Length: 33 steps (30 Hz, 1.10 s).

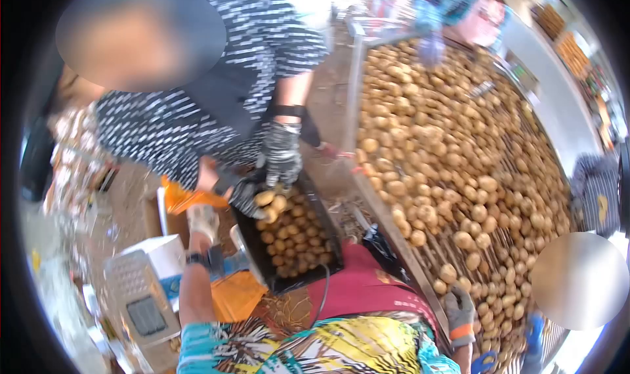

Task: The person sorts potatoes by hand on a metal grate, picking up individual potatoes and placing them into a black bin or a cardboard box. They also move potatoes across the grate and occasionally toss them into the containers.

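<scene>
My left hand (203,222), in a pale glove with a dark band at the wrist, reaches forward against the lower edge of an orange bag (184,195); blur hides its fingers. My right hand (459,308) wears a grey glove with an orange cuff and lies at the near edge of the sorting table (387,226), fingers stretched out beside a few potatoes (447,273). Between my arms stands a black crate (335,243) part-filled with potatoes (295,239). Over it, another person's gloved hands (281,154) hold several potatoes (271,203).
Potatoes (426,138) spread thickly over the slatted table. A person in a patterned top (243,65) leans in opposite me; others stand around the table. A grey scale (144,308), a white box (161,252) and another orange bag (236,295) are at my left.
</scene>
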Tool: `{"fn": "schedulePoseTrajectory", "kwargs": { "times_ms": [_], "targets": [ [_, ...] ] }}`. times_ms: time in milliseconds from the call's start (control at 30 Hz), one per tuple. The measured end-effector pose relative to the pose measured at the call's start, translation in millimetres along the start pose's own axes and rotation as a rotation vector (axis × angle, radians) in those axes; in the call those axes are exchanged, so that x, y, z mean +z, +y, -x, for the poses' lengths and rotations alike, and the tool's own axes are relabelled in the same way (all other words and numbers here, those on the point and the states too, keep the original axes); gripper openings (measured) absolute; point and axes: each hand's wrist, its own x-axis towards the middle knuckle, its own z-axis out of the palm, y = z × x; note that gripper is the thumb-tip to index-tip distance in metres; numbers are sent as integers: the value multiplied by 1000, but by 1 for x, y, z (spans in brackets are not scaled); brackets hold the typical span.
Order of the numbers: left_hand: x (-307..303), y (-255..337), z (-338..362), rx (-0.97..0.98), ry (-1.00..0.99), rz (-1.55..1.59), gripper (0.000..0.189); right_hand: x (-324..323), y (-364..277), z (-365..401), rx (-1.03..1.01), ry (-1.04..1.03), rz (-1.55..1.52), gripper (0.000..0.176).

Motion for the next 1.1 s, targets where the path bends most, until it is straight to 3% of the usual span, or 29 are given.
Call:
{"fn": "schedulePoseTrajectory", "kwargs": {
  "times_ms": [33, 67, 100, 133, 167, 200, 233, 300, 367, 400, 433, 500, 567, 667, 767, 867, 900, 967, 1000, 1100],
  "targets": [
    [6, -40, 0, -79, 55, -146, 38, 1, 12, 5, -25, 20, -10, 29],
    [65, -64, 67, -128, 148, -215, 28, 4, 16, 13, -47, 63, 3, 30],
    [65, -92, 81, -224, -14, -348, 23, 8, 15, 21, -68, 103, 18, 30],
    [96, -106, 134, -271, -52, -609, 19, 10, 15, 30, -114, 141, 33, 29],
    [87, -131, 146, -307, -228, -724, 26, 9, 15, 36, -170, 168, 56, 28],
    [144, -125, 223, -431, -366, -837, 36, 5, 13, 42, -114, 177, 61, 27],
    [133, -159, 228, -537, -547, -704, 49, 1, 12, 47, -62, 184, 61, 27],
    [197, -150, 319, -523, -684, -899, 59, -11, 15, 54, 6, 223, 5, 27],
    [232, -174, 340, -314, -963, -802, 64, -21, 30, 57, -36, 257, -43, 28],
    [269, -173, 374, -181, -989, -885, 64, -26, 40, 58, -63, 278, -40, 26],
    [284, -188, 378, 210, -1249, -1010, 64, -33, 39, 59, -43, 303, -49, 26],
    [314, -236, 371, 928, -1511, -1170, 72, -46, 32, 59, 75, 215, -163, 24],
    [352, -256, 393, 1098, -1701, -1424, 71, -52, 43, 60, 35, 249, -111, 26],
    [391, -288, 386, 1520, -1470, -1603, 71, -57, 54, 69, 88, 246, -194, 29],
    [396, -301, 352, 1266, -1220, -1669, 73, -52, 91, 79, 38, 340, -150, 28],
    [361, -294, 345, 1310, -1203, -1683, 68, -55, 105, 88, 33, 460, -237, 32],
    [360, -292, 345, 1197, -1171, -1642, 69, -61, 111, 90, 54, 475, -241, 32],
    [358, -300, 336, 1388, -1169, -1553, 70, -77, 125, 88, -30, 666, 210, 40],
    [360, -300, 335, 1361, -1227, -1546, 70, -82, 135, 87, 147, 601, 190, 56],
    [361, -299, 341, 1289, -1229, -1592, 67, -68, 174, 74, 182, 587, 154, 69]
  ]
}}
